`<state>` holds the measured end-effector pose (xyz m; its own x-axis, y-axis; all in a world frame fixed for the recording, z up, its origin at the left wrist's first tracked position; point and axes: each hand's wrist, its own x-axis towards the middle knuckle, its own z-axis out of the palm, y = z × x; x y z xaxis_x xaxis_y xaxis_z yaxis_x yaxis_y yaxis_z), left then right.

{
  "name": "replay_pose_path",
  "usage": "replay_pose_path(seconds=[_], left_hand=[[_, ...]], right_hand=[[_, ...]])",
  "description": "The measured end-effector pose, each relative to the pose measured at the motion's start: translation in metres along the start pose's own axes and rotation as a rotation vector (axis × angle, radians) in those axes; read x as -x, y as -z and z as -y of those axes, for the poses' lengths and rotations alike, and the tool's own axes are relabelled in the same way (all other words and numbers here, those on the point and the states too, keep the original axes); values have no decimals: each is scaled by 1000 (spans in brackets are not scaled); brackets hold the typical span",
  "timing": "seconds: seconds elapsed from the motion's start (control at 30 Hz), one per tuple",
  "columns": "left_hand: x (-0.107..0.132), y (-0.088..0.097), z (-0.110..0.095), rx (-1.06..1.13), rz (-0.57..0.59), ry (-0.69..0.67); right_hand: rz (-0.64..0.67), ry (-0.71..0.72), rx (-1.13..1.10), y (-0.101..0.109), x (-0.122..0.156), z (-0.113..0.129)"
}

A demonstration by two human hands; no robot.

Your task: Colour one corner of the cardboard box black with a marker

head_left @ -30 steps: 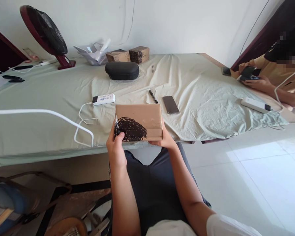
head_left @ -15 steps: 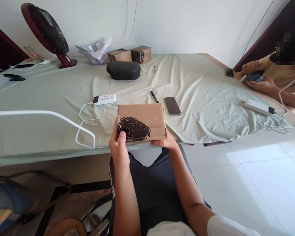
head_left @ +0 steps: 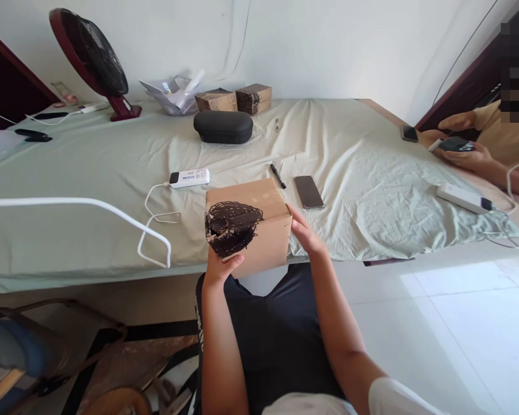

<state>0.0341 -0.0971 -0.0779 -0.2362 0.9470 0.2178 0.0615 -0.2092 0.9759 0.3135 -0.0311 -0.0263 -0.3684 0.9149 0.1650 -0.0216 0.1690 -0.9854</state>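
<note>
A brown cardboard box (head_left: 266, 245) is held between my hands at the table's near edge, tilted so its top and one long side show. Black scribble covers its left corner, which looks torn. My left hand (head_left: 220, 266) grips the lower left end, thumb on the front side, other fingers mostly hidden. My right hand (head_left: 305, 231) presses against the right end, its fingers together along that face. Just beyond the box lie a black marker pen (head_left: 278, 176) and a dark smartphone (head_left: 309, 192). A white power bank (head_left: 190, 178) with a cable rests to the left.
On the green tablecloth (head_left: 354, 155) stand a black case (head_left: 223, 127), two small cardboard boxes (head_left: 254, 99), a plastic bag (head_left: 175, 98) and a fan (head_left: 90, 57). A white cable (head_left: 90, 202) crosses at left. Another person's hands (head_left: 469, 153) hold a dark object at right, near a second power bank (head_left: 462, 197).
The box has been turned and tipped, so its front side now shows below the scribbled top. My right hand has moved up onto its right end; my left hand has shifted lower.
</note>
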Motion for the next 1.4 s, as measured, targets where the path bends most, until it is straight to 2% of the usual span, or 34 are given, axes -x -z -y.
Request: replay_pose_path(seconds=[0.07, 0.17, 0.2, 0.33, 0.47, 0.57, 0.73, 0.87, 1.0, 1.13, 1.27, 1.4], left_hand=[[-2, -1, 1, 8, 7, 0], [-5, -2, 2, 30, 28, -6], [-6, -2, 2, 38, 36, -8], [-8, -4, 3, 58, 49, -15], [-8, -5, 5, 66, 59, -17], [-8, -5, 6, 74, 64, -22], [-8, -6, 6, 89, 70, -34], [-9, -6, 8, 88, 68, -34], [-11, -4, 10, 71, 66, -29], [-10, -6, 7, 61, 57, -37], [-6, -11, -1, 65, 57, -57], [-4, -15, -10, 84, 69, -94]], right_hand=[[-152, -13, 137, 10, -24, 0], [-372, -168, 644, 21, -72, -2], [-400, -208, 719, 23, -88, -4], [-459, -341, 859, 22, -142, -12], [-501, -433, 889, 16, -168, -20], [-538, -445, 843, 17, -171, -25], [-552, -362, 620, 29, -154, -28], [-523, -254, 359, 30, -144, -22], [-493, -193, 181, 25, -150, -11], [-449, -228, 121, 23, -148, -4], [-469, -289, 138, 21, -135, -5], [-471, -328, 152, 22, -134, -5]])
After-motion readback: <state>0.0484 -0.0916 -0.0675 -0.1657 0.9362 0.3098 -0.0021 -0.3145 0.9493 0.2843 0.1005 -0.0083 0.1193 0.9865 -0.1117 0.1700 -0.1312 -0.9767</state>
